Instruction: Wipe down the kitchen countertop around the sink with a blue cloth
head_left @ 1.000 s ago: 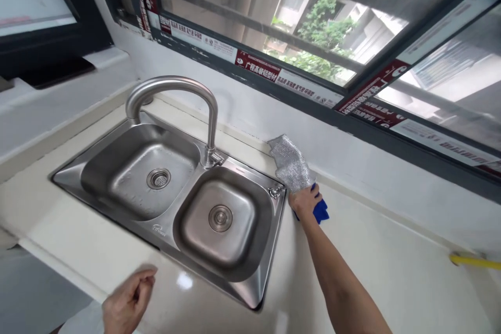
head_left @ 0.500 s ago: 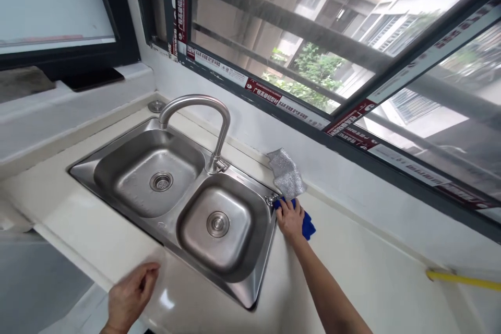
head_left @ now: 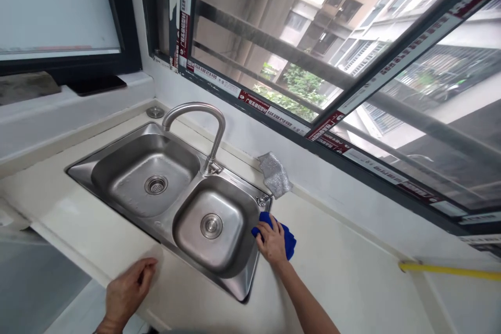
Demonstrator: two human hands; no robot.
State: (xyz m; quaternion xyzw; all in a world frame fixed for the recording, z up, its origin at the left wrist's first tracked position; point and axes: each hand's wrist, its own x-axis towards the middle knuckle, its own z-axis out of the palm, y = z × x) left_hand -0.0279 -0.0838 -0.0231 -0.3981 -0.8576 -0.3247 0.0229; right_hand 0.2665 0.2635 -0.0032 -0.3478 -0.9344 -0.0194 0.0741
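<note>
My right hand presses a bunched blue cloth against the right rim of the stainless steel double sink, its fingers curled over the fabric. Part of the cloth is hidden under the palm. My left hand hovers by the counter's front edge, left of the smaller basin, fingers curled closed with nothing seen in them. A silvery mesh cloth lies behind the sink's right back corner, close to a small metal fitting on the rim.
A curved faucet rises from the sink's back rim, its spout over the larger basin. A round metal cap sits in the back left corner. The pale counter extends right towards a yellow pipe. A dark flat object lies on the ledge.
My right hand has slid the blue cloth from the back right corner forward along the sink's right rim. The left hand stays nearly in place. The view has shifted slightly.
</note>
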